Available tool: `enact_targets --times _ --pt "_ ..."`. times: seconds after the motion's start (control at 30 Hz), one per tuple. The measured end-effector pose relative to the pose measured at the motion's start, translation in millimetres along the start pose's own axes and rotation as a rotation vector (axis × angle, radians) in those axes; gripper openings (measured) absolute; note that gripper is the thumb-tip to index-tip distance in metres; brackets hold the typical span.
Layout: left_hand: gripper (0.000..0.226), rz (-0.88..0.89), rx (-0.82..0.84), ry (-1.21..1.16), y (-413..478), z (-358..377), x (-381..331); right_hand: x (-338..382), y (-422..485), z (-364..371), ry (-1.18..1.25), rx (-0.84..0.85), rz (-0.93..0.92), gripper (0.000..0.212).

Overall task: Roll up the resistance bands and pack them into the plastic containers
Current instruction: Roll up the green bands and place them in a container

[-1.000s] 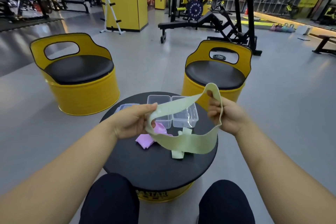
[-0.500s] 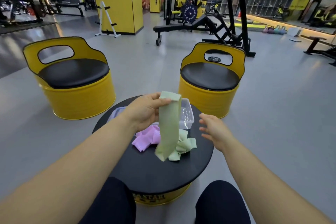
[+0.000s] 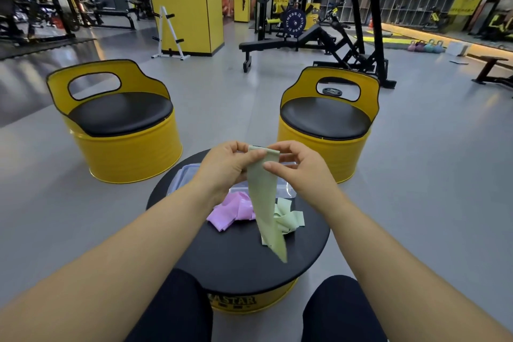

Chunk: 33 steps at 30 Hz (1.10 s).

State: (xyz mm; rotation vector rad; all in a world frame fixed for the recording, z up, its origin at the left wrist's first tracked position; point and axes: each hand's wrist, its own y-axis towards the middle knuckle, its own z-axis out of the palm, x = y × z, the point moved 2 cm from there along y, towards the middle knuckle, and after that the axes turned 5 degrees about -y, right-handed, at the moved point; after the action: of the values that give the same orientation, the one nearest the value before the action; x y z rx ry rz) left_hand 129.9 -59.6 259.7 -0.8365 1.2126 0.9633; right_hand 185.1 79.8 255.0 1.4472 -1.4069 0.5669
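Your left grip point(image 3: 222, 166) pinches the top edge of a pale green resistance band point(image 3: 263, 197), and your right grip point(image 3: 302, 172) pinches the same edge just beside it, so the flat, matte strip hangs down above the round black bench point(image 3: 236, 264). Two more bands lie crumpled and touching on the bench, a pink band point(image 3: 230, 211) and a second green band point(image 3: 288, 216). Parts of at least two clear plastic containers point(image 3: 286, 189) show behind your hands.
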Motion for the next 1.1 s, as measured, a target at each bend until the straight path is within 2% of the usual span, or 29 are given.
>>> enact_targets --times 0.1,0.23,0.37,0.47,0.53,0.6,0.67,0.77,0.83,1.0,1.1 --pt "0.019 0.040 -0.007 0.018 -4 0 -1 4 -2 -4 0.058 -0.050 -0.017 0.014" --pt "0.033 0.108 0.004 0.314 -4 -5 -3 11 0 -13 0.149 0.023 0.032 0.010" --pt "0.013 0.123 0.110 0.209 -11 1 -7 17 4 -21 0.256 0.019 0.103 0.010" --pt "0.012 0.194 0.021 0.214 -13 7 -6 11 6 -22 0.095 -0.193 0.104 0.008" --pt "0.012 0.258 -0.094 0.305 -11 9 -2 10 2 -18 0.105 -0.320 0.134 0.011" --pt "0.011 0.308 -0.152 0.373 -11 15 3 12 -3 -7 0.245 -0.239 0.199 0.017" --pt "0.007 0.357 -0.136 0.398 -17 25 7 11 -6 3 0.307 -0.143 0.262 0.024" --pt "0.004 0.402 -0.077 0.436 -23 33 11 9 -5 5 0.236 -0.196 0.235 0.017" --pt "0.009 0.379 -0.050 0.438 -23 30 13 6 -5 1 0.217 -0.205 0.212 0.007" --pt "0.014 0.321 -0.138 0.321 -12 10 8 5 1 -8 0.265 -0.061 0.255 0.007" --pt "0.016 0.245 -0.036 0.216 -5 7 -2 10 7 -12 0.239 0.016 0.226 0.005"
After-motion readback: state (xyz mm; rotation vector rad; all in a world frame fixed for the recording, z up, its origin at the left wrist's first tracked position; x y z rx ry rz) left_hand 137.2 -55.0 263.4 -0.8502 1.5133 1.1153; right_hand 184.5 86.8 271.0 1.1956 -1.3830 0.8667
